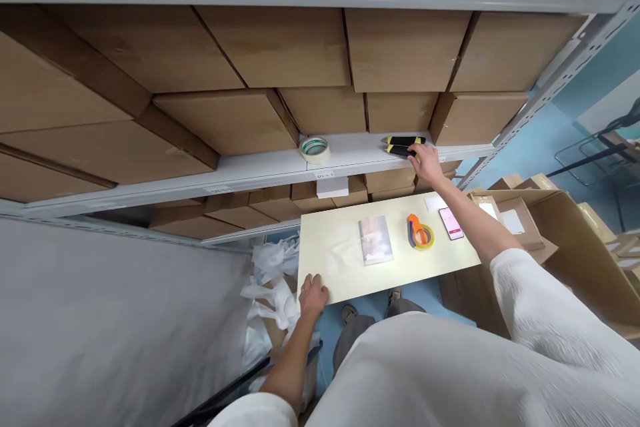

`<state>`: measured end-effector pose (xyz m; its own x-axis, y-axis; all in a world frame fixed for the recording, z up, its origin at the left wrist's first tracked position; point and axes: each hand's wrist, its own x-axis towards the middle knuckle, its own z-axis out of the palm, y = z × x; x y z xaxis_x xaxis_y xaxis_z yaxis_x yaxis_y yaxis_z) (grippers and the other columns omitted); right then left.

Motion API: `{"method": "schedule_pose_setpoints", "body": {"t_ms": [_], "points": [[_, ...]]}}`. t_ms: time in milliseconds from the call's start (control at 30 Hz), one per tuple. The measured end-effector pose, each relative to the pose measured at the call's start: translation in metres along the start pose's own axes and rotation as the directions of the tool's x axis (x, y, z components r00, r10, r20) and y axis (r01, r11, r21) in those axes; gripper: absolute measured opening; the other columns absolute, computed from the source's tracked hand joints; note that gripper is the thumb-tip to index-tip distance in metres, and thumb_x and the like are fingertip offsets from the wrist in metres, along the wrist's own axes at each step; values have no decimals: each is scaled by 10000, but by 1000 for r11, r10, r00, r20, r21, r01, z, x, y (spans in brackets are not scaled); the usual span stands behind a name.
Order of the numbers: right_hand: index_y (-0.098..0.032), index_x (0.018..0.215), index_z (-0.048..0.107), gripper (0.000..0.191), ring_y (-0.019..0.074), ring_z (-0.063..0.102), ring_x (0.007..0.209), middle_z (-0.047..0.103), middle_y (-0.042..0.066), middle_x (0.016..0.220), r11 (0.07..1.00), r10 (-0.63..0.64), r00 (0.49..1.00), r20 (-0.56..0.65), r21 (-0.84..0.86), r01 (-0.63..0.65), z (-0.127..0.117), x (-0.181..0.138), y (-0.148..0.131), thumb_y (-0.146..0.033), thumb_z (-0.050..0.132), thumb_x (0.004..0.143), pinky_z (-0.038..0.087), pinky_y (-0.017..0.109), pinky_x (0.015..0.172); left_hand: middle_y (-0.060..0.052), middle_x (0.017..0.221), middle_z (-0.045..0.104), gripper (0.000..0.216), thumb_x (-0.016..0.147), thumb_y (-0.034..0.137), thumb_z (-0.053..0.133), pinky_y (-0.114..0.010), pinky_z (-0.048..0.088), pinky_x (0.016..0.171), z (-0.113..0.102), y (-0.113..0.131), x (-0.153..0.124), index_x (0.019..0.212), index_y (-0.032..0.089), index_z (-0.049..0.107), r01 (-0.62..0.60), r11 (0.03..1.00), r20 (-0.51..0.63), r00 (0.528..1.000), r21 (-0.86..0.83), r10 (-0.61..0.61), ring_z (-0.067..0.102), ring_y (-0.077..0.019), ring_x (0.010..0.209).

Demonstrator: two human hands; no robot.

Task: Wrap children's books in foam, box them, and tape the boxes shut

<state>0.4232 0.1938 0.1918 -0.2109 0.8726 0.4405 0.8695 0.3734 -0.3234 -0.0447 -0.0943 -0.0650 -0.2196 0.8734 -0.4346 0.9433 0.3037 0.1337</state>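
Observation:
My right hand [426, 163] reaches to the shelf's front edge, its fingers closed on the right end of a black-and-yellow utility knife [399, 150]. A second black-and-yellow utility knife [406, 140] lies just behind it. My left hand [313, 293] rests on the near left corner of a cream tabletop [340, 283], fingers lying on the surface. A flat, clear-wrapped packet [376, 240] with a printed face lies mid-table. To its right are rolls of tape [425, 240] with an orange piece, and a phone [451, 223] with its screen lit.
A roll of masking tape [315, 150] sits on the grey metal shelf [350, 147]. Cardboard boxes [280, 47] fill the shelf behind. A large open carton [575, 233] holding smaller boxes stands right of the table. Crumpled white plastic [273, 300] lies at the left.

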Motion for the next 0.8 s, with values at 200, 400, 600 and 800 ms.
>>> {"method": "schedule_pose_setpoints", "body": {"t_ms": [200, 400, 600, 800], "points": [[-228, 1273, 700, 319, 348, 503, 1285, 704, 144, 1346, 999, -46, 999, 25, -23, 46, 12, 13, 12, -342, 473, 1079, 335, 532, 1093, -159, 1711, 428, 568, 933, 233, 539, -443, 485, 1181, 7, 14, -10, 1501, 222, 572, 22, 999, 37, 999, -23, -21, 509, -342, 1512], [-247, 1298, 735, 351, 372, 457, 1285, 650, 163, 1367, 999, -30, 998, -50, -29, 29, 22, 22, 23, -349, 498, 1061, 353, 568, 1073, -167, 1702, 441, 560, 935, 204, 530, -467, 455, 1228, 0, 27, -10, 1493, 214, 578, 11, 998, 19, 1000, -55, -10, 511, -339, 1512], [-247, 1455, 636, 442, 396, 429, 1356, 561, 173, 1497, 998, -68, 997, -44, -6, 68, 28, -6, -6, -270, 497, 1036, 342, 605, 1104, -164, 1701, 452, 578, 953, 199, 529, -472, 425, 1255, -5, 42, -3, 1531, 203, 554, -50, 995, 23, 998, -88, 52, 489, -329, 1534], [-218, 1320, 690, 358, 330, 541, 1276, 641, 154, 1395, 964, -50, 951, 304, 264, -34, 91, -126, -82, -262, 449, 1058, 419, 503, 1086, -176, 1712, 440, 572, 978, 217, 512, -461, 396, 1284, -5, 53, 7, 1546, 166, 553, -122, 987, 27, 992, -106, 126, 455, -323, 1566]]}}
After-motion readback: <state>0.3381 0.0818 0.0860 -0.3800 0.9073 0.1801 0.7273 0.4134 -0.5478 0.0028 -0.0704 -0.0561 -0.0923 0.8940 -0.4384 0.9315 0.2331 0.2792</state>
